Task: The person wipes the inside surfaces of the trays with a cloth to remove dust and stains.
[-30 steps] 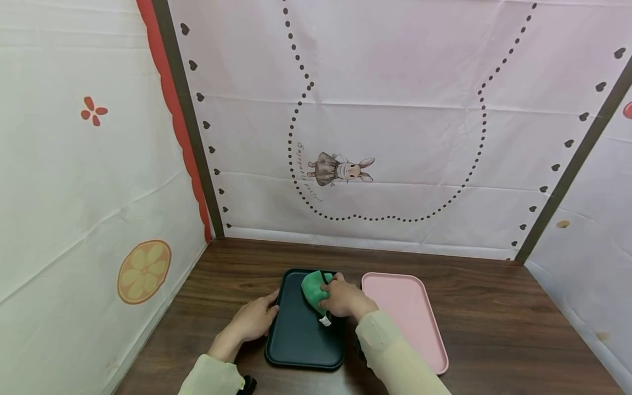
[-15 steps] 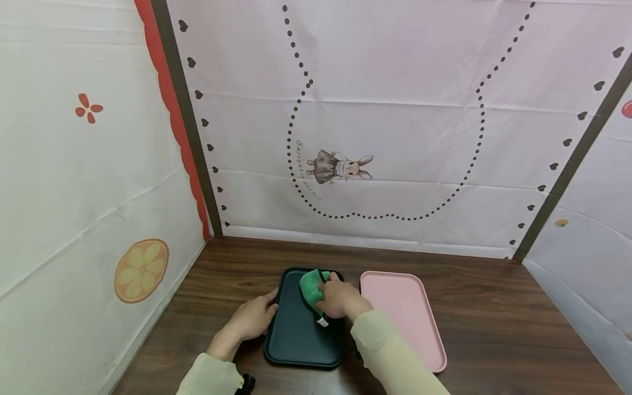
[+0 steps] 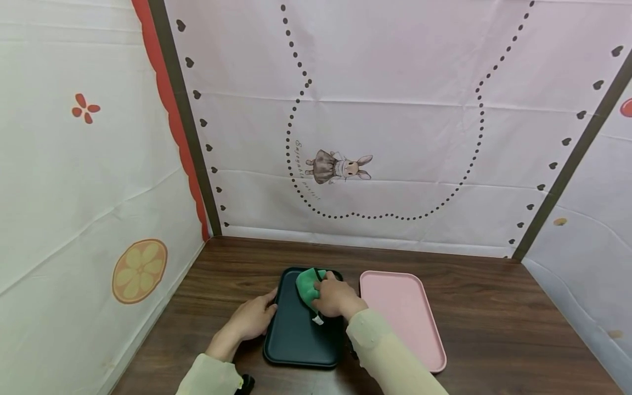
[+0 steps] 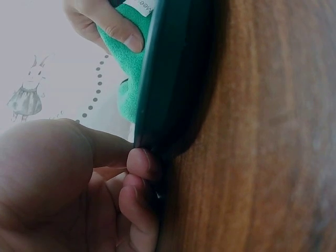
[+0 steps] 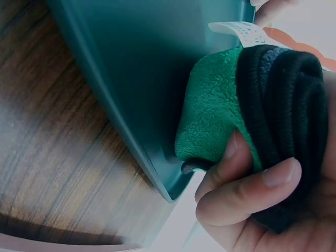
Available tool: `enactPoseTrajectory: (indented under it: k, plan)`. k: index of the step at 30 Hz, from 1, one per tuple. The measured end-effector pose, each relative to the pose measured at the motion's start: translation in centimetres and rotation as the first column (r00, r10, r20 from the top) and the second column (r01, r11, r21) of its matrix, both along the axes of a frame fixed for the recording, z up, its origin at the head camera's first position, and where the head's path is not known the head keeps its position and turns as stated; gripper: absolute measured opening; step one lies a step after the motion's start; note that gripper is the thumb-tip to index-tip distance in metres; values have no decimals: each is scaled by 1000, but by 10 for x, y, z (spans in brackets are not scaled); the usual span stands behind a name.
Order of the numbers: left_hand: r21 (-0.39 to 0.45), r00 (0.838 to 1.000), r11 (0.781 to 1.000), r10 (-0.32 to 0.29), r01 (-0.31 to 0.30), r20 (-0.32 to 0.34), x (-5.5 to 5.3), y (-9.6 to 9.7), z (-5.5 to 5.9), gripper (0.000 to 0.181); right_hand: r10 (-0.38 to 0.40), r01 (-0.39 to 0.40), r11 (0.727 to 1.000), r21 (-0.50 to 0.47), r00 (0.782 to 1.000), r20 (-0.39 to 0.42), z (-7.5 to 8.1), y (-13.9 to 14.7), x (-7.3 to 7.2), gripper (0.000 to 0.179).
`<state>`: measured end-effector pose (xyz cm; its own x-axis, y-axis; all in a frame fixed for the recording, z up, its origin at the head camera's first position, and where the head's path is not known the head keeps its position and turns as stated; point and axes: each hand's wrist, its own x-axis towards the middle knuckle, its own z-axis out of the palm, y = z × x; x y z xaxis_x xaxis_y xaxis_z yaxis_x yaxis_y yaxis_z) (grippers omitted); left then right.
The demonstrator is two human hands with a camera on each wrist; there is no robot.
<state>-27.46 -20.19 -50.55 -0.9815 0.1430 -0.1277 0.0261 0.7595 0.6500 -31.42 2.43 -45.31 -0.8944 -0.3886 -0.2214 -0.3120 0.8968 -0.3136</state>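
A folded green towel cloth with black edging and a white tag lies against the far part of a dark green tray. My right hand grips it from the right; in the right wrist view, its fingers curl round the folded black layers. At the tray's left edge is my left hand. Seen from the left wrist, its thumb reaches over the rim while bent fingertips hold the outer side. My right hand hides part of the cloth and the tray's right edge.
A pink tray lies to the right of the dark one, partly behind my right sleeve. Both rest on a brown wooden table. Printed fabric walls stand at the back and both sides.
My right hand and the green cloth have shifted slightly left across the tray. The left hand stays at the tray's edge.
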Motion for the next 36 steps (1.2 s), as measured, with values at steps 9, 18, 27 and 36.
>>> enactPoseTrajectory:
  k: [9, 18, 27, 36]
  plan:
    - [0, 1000, 1000, -3, 3, -1, 1, -1, -1, 53, 11, -11, 1000, -10, 1000, 22, 1, -6, -2, 56]
    - [0, 1000, 1000, -5, 5, 1, 1, -1, 0, 53, 9, -8, 1000, -5, 999, 31, 3, -15, -4, 55]
    - [-8, 1000, 1000, -6, 6, -2, 0, 0, 0, 53, -2, 3, 1000, -14, 999, 53, 2, -23, -7, 55]
    - [-10, 1000, 1000, -5, 5, 7, 0, -1, -1, 53, -3, 3, 1000, -2, 999, 32, 1, -31, -10, 56]
